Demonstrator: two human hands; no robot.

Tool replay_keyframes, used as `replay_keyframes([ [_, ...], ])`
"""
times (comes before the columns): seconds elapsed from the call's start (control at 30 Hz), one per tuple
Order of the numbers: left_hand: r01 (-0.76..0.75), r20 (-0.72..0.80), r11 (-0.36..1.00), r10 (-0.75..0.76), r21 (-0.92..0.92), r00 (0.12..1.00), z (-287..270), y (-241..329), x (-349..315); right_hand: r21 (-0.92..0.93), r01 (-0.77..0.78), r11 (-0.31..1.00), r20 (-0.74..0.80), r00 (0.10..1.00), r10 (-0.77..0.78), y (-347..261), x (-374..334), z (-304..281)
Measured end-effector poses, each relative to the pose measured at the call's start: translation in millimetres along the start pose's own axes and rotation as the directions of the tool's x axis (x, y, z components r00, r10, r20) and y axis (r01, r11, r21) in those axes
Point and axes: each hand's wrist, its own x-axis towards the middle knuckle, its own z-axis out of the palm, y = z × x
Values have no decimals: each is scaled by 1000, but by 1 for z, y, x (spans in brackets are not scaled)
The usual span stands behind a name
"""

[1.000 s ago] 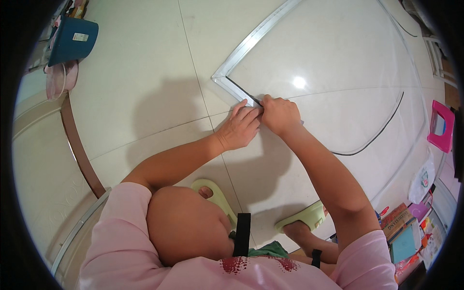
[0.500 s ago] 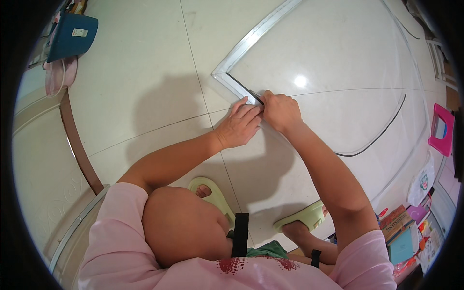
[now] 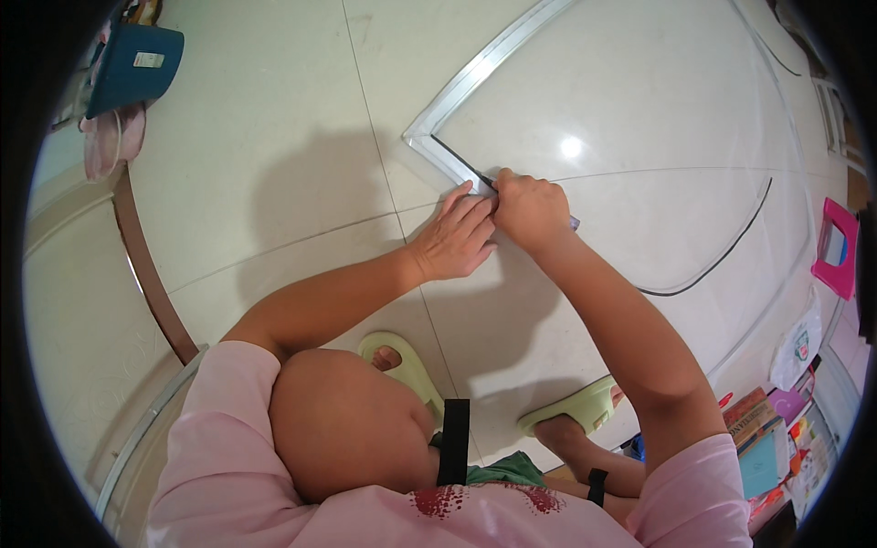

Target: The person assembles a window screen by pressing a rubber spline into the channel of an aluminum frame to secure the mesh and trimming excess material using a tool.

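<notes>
A silver metal frame (image 3: 475, 73) holding a clear mesh sheet lies flat on the pale tiled floor. A thin black strip (image 3: 457, 157) runs in its groove from the near corner to my hands. My left hand (image 3: 457, 239) rests palm down on the frame edge, fingers together and flat. Right beside it and touching it, my right hand (image 3: 528, 208) is closed in a fist on a small tool, whose grey end sticks out at the right. The loose rest of the black strip (image 3: 722, 258) curves over the sheet to the right.
My knees and green slippers (image 3: 402, 365) are just below the hands. A blue bag (image 3: 132, 68) and a pink item lie at the far left, beside a brown floor strip (image 3: 146, 274). A pink object (image 3: 836, 247), books (image 3: 758, 438) and packets crowd the right edge.
Almost nothing differs. Both hands stay pressed together at the same stretch of the frame near its corner, shifting only slightly.
</notes>
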Motion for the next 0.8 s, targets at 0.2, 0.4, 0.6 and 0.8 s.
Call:
replay_keyframes([
  [0.2,11,16,1000,-11,-13,1000,-3,1,4,4,-29,1000,15,999,29,4,0,-11],
  [0.4,-18,-20,1000,19,21,1000,-1,0,1,86,-77,993,60,996,72,-3,0,-17],
  [0.6,-23,16,999,22,49,1000,-1,-2,-7,73,-80,994,69,995,75,-14,5,-13],
  [0.8,-29,41,999,28,18,999,-4,6,7,190,-182,965,151,976,155,24,-4,-23],
])
